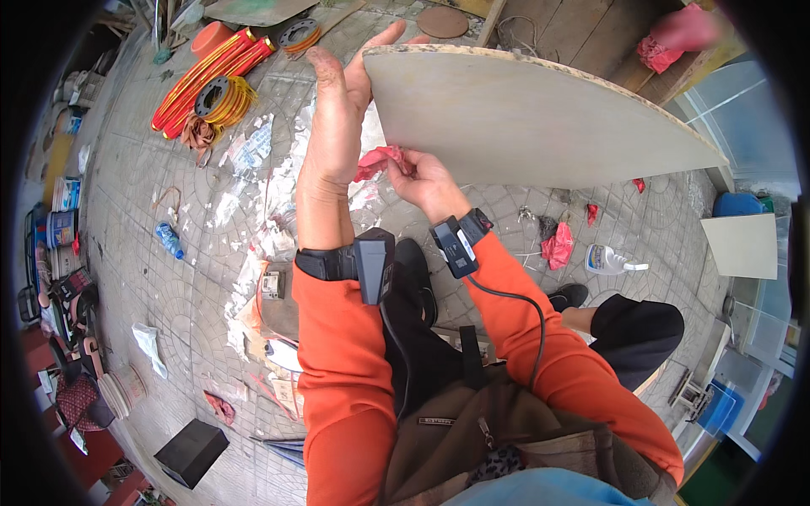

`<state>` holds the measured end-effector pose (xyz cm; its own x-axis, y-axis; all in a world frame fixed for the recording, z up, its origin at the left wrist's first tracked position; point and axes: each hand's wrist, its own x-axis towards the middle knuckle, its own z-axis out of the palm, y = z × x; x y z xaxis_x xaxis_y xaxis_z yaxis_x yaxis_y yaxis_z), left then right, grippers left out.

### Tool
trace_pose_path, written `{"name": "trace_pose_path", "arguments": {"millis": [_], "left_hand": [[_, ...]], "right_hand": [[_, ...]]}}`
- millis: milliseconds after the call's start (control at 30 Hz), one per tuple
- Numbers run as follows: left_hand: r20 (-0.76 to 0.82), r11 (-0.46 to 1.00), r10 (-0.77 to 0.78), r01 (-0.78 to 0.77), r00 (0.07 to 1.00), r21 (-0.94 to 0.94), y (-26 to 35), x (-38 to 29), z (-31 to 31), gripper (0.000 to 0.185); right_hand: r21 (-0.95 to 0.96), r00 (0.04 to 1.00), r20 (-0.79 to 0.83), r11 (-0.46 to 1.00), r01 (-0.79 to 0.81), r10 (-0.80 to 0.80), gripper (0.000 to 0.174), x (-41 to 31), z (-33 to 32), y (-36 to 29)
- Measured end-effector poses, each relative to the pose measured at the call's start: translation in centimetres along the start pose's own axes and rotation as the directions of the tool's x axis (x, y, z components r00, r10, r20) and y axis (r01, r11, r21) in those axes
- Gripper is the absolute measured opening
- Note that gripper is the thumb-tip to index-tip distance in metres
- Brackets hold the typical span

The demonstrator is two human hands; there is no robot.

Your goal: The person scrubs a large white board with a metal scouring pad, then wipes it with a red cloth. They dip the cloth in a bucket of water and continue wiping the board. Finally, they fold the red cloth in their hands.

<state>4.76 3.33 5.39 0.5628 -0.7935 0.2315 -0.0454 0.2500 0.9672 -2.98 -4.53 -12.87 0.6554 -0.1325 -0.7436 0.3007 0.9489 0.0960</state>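
Observation:
A large pale-grey board (506, 114) with a worn, speckled edge stands raised in front of me, one side curving in the fisheye view. My left hand (345, 107) is at its left edge, palm against it, thumb apart and the other fingers partly hidden behind the board. Below that corner, my right hand (424, 180) pinches a crumpled pinkish-red piece of thin cloth or plastic (378, 162) between thumb and fingers, close to the board's lower left. A black device is strapped to each wrist, with a cable running down each sleeve.
White scraps (278, 171) litter the paving. Red-and-yellow rolls (209, 82) and spools (214, 98) lie upper left, a blue-labelled bottle (169, 240) below. Right are a red rag (558, 245) and a spray bottle (606, 260). A black box (191, 453) sits lower left; a wooden bed (588, 31) stands behind.

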Motion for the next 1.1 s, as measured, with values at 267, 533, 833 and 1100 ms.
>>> {"name": "trace_pose_path", "arguments": {"millis": [267, 533, 833, 1100], "left_hand": [[-0.043, 0.99, -0.028, 0.033, 0.999, 0.14, 0.2, -0.1, -0.6, 0.113], [0.078, 0.93, -0.054, 0.079, 0.995, -0.36, 0.1, 0.3, -0.8, 0.114], [0.032, 0.947, -0.021, 0.03, 0.999, -0.321, 0.2, 0.0, -0.7, 0.116], [-0.335, 0.95, -0.113, 0.003, 0.935, -0.313, -0.6, 1.3, 2.4, 0.105]], "right_hand": [[-0.099, 0.979, 0.165, 0.985, 0.141, -0.124, 0.009, -9.9, 8.6, 2.8], [-0.033, 0.961, 0.25, 0.991, 0.133, -0.12, 0.007, -14.1, 11.4, 2.9], [-0.027, 0.866, 0.471, 0.978, 0.207, -0.17, 0.006, -17.2, 12.7, 2.9], [0.007, -0.447, 0.851, -0.845, 0.534, -0.275, 0.013, -19.1, 14.0, 2.8]]}}
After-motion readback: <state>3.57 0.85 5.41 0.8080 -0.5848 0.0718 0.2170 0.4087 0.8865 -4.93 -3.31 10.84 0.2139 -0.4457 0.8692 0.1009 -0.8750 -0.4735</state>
